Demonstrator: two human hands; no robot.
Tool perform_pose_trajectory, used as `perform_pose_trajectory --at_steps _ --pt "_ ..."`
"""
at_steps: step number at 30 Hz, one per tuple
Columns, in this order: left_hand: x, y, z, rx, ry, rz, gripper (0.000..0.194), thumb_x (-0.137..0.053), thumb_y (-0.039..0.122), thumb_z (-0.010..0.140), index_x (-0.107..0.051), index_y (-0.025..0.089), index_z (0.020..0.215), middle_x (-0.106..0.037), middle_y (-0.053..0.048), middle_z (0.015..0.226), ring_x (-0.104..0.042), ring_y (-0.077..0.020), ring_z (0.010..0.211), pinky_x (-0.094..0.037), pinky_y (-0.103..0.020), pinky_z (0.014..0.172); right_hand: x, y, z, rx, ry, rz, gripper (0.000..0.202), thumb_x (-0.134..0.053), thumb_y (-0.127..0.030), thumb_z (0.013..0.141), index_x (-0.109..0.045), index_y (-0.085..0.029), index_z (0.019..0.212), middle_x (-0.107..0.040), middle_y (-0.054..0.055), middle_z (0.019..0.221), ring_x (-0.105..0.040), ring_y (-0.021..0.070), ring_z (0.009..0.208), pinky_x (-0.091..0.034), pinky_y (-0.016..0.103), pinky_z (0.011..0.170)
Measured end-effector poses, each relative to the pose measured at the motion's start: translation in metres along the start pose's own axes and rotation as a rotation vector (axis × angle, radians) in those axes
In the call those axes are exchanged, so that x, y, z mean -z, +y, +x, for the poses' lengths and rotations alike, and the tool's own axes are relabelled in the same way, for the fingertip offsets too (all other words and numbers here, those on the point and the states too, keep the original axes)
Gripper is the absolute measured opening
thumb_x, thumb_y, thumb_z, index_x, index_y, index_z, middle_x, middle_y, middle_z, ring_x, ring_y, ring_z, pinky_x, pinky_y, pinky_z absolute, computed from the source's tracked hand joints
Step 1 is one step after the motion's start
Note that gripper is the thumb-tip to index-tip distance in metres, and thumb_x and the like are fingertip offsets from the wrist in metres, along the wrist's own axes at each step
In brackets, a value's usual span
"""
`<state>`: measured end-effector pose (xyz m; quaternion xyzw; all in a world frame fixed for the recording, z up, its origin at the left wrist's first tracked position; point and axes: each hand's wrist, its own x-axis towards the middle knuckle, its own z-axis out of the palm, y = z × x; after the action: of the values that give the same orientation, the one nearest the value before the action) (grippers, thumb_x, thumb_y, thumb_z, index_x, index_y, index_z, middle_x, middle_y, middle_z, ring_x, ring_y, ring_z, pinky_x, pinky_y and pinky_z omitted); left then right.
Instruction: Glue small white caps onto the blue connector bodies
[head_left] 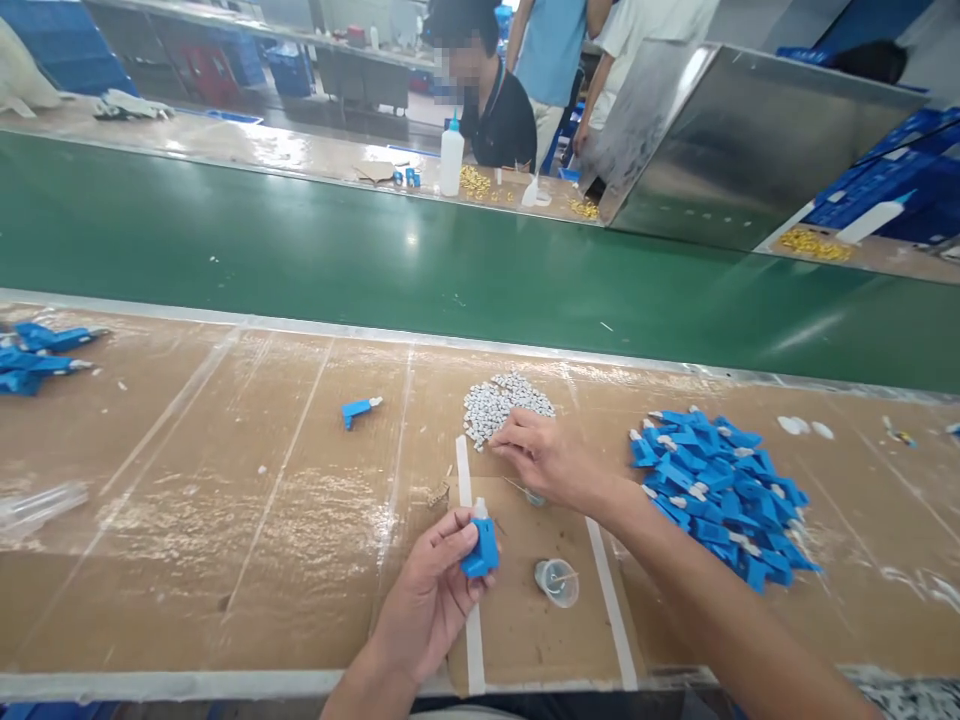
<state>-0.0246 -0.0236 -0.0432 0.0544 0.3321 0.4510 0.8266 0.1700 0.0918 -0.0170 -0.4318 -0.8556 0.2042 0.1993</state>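
Left hand (431,585): lower centre of frame; your thumb and fingers are gripping a blue part (482,552), its pale tip pointing up. Right hand (551,460): centre of frame; your fingertips are bunching together at the lower edge of a pile of small grey pieces (487,402). Cannot tell whether they are closing on a piece.

Obstructions: your right hand is covering part of the pile and partly hiding a small container (535,497) beneath it. Your right forearm is crossing between a heap of blue parts (720,490), right of centre, and a clear cup (557,583) with a stick leaning in it, lower centre.

Surroundings: one lone blue piece (358,410) is lying left of the pile; more blue pieces (37,360) are lying at the left edge. A green belt (375,260) is running across the upper frame. Beyond it, a white bottle (451,160) is standing beside yellow pieces (476,182), and a person (499,115) is sitting, top centre. A metal panel (750,150) is blocking the upper right.
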Motion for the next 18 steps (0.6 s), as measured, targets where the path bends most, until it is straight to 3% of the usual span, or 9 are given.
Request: perform_pose_trajectory --at_steps 12,18 --pt "0.005 -0.004 -0.001 0.057 0.014 -0.053 0.022 -0.076 0.026 0.083 -0.063 0.015 0.098 -0.064 -0.001 0.077 -0.058 -0.0077 0.062 -0.047 -0.02 0.06 -0.019 -0.003 0.022 0.039 -0.172 -0.238 0.024 -0.045 -0.016 0.098 -0.066 -0.017 0.086 -0.058 0.005 0.086 -0.052 0.0162 0.071 -0.036 0.028 0.061" --pt "0.005 -0.005 -0.003 0.031 0.024 -0.061 0.023 -0.077 0.026 0.079 -0.061 0.016 0.091 -0.063 0.0 0.071 -0.057 -0.0082 0.056 -0.043 -0.02 0.055 -0.009 -0.015 0.019 0.109 -0.174 -0.202 0.017 -0.046 -0.015 0.091 -0.059 -0.018 0.082 -0.061 0.006 0.08 -0.054 0.0176 0.066 -0.041 0.029 0.06"
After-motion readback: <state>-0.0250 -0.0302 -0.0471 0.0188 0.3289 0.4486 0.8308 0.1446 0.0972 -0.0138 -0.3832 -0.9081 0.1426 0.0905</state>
